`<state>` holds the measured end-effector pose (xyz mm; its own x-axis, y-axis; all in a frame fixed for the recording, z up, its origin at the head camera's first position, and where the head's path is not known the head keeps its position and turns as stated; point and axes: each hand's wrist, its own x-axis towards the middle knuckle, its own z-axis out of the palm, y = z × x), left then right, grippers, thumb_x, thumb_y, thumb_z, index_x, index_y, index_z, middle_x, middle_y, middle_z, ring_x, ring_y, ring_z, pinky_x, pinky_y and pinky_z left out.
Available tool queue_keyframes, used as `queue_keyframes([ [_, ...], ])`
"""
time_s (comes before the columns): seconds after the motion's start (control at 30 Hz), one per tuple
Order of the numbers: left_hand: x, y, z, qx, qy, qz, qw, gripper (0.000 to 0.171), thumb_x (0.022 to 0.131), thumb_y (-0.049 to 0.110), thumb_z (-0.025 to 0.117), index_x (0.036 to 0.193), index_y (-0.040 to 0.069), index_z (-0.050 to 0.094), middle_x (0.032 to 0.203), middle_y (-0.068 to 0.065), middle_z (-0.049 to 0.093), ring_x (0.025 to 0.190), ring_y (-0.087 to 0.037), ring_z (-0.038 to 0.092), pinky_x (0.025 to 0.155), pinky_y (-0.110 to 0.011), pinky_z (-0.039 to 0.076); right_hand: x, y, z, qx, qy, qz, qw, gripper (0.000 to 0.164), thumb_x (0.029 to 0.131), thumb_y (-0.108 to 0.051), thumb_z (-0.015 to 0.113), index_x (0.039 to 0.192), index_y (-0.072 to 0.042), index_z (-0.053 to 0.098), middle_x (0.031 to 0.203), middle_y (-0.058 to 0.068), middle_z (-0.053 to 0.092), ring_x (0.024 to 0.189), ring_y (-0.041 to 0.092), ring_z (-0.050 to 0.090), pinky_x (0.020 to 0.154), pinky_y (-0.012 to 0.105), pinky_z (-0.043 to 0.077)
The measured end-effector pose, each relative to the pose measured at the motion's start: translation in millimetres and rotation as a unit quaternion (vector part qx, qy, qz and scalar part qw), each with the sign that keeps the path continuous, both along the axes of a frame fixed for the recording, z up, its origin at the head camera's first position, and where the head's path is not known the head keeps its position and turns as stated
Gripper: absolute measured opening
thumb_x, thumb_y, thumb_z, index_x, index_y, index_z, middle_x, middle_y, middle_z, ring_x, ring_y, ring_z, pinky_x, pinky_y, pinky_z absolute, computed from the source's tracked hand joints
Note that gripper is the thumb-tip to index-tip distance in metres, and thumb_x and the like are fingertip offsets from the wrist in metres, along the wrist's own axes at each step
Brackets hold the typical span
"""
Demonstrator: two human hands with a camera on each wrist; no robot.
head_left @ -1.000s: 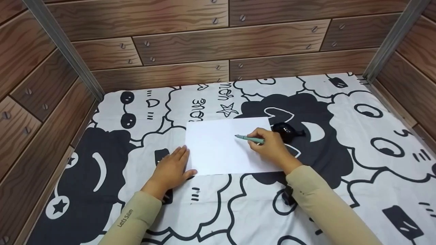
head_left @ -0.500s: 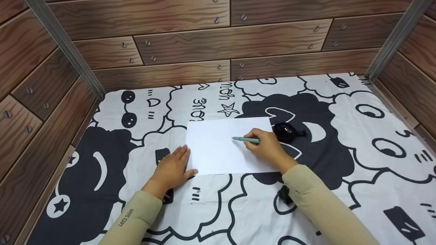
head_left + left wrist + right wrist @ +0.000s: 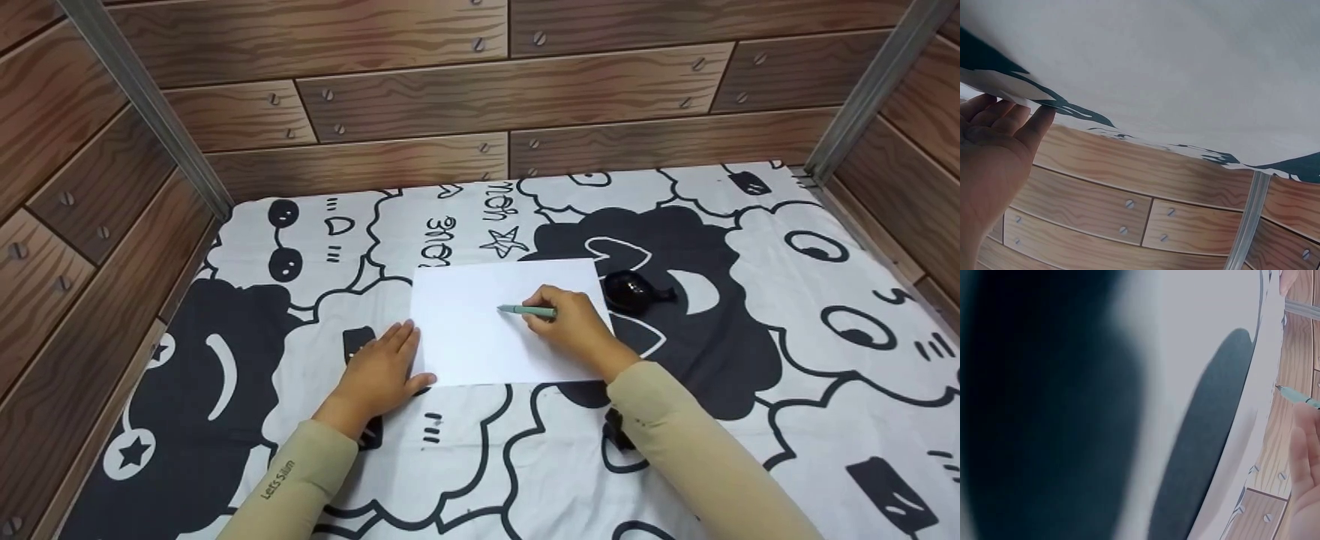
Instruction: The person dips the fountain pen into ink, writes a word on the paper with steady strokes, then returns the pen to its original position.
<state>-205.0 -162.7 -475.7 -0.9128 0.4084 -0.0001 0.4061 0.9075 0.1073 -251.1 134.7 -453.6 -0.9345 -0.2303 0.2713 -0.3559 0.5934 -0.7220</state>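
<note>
A blank white sheet of paper [image 3: 472,341] lies on a patterned cloth. My left hand [image 3: 375,375] rests flat at the paper's left edge, its fingertips touching that edge and the thumb spread near the lower left corner. In the left wrist view the left hand [image 3: 999,140] has its fingers straight against the cloth. Over the right half of the paper, my right hand [image 3: 574,326] pinches a green pen [image 3: 536,310], tip pointing left near the sheet's middle. The pen [image 3: 1296,396] also shows in the right wrist view, held by the right hand [image 3: 1306,461]. No mark is visible on the paper.
A glossy black rounded object with a narrow neck [image 3: 634,292] lies just right of the paper. A small black item [image 3: 616,431] sits beside the right sleeve. The black-and-white cloth [image 3: 450,465] covers the surface, with wood-patterned walls [image 3: 405,97] behind and at both sides.
My right hand has slid left across the paper with the pen, whose tip is now nearer the middle. The left hand stays in place at the paper's edge.
</note>
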Motion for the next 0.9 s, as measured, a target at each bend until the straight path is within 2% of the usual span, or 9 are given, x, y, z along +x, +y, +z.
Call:
queue_keyframes([
  [0.5,0.5,-0.7,-0.8,0.005,0.002,-0.002,1.0000,0.079,0.092,0.056,0.052,0.143,-0.003,0.038,0.148,-0.017,0.036,0.137,-0.032,0.030,0.105,-0.052,0.032,-1.1,-9.6,0.0,0.004,0.004,0.009,1.000,0.008,0.082,-0.007,0.073,0.089,-0.006,0.069,0.081,0.000,0.069,0.072,0.013,0.058,0.070,0.029,0.049],
  [0.9,-0.5,-0.6,-1.9,0.006,0.005,-0.005,1.0000,0.078,0.092,0.055,0.053,0.143,-0.003,0.039,0.148,-0.017,0.036,0.137,-0.032,0.031,0.105,-0.052,0.033,-1.0,-12.0,1.5,0.012,-0.048,0.008,0.999,0.007,0.087,-0.009,0.070,0.093,-0.005,0.067,0.072,-0.003,0.067,0.067,0.011,0.059,0.070,0.027,0.049],
])
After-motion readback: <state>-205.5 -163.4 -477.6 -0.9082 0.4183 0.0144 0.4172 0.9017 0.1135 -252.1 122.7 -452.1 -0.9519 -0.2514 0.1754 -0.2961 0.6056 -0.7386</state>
